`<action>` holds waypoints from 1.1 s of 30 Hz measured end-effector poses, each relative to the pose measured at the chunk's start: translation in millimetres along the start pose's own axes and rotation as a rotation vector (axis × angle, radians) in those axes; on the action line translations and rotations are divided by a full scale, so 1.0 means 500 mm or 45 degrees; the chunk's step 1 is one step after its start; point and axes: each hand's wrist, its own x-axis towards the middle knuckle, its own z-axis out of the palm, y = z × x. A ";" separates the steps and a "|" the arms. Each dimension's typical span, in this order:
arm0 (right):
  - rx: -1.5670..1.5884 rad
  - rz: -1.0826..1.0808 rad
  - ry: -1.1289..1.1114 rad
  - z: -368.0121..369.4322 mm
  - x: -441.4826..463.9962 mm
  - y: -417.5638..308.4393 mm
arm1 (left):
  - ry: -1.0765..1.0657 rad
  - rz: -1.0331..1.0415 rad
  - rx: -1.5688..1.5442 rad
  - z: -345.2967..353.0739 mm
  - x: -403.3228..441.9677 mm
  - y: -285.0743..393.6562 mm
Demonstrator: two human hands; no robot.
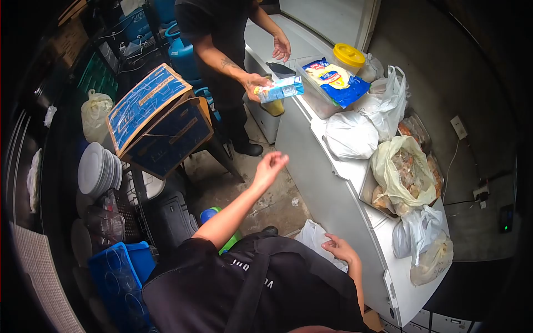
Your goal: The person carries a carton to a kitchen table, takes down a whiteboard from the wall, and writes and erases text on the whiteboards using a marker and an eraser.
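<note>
My left hand [271, 168] reaches forward over the floor with its fingers loosely bent and nothing visible in them. Beyond it, a co-worker's hand [255, 84] grips a light blue and white carton [279, 90]. The co-worker's other hand [282, 46] is free above the white chest freezer [294, 161]. Low beside my body, my right hand [342, 250] has its fingers apart, in front of a white plastic bag [314, 235]. Whether those fingers touch the bag cannot be made out.
On the freezer lie a blue and yellow packet [337, 82], a yellow-lidded tub [348, 56], white bags [351, 135] and an open bag of food [407, 172]. To the left are a blue cardboard box [166, 136], stacked plates [99, 169] and a blue crate [114, 277].
</note>
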 end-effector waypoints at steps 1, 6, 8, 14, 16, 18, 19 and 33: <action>0.009 -0.001 0.005 0.003 0.006 0.001 | -0.056 -0.054 -0.238 -0.011 0.042 0.004; -0.054 -0.035 -0.046 0.020 0.027 0.021 | 0.005 -0.508 -1.195 -0.004 0.198 0.125; -0.051 -0.039 -0.058 0.025 0.025 0.033 | 0.069 -0.566 -1.282 0.015 0.257 0.144; 0.120 -0.085 -0.051 0.007 -0.036 0.075 | 0.123 -0.817 -1.468 0.068 0.230 0.082; -0.023 -0.131 0.057 -0.022 -0.043 0.061 | 0.064 -0.888 -1.333 0.090 0.184 0.088; 0.040 -0.392 0.236 -0.051 -0.030 0.016 | -0.026 -0.948 -1.213 0.124 0.136 0.086; 0.000 -0.419 0.346 -0.067 -0.026 -0.038 | -0.063 -0.982 -1.181 0.151 0.117 0.078; 1.580 -0.860 0.709 -0.073 0.068 -0.230 | -0.635 -0.309 -0.393 0.214 -0.032 0.169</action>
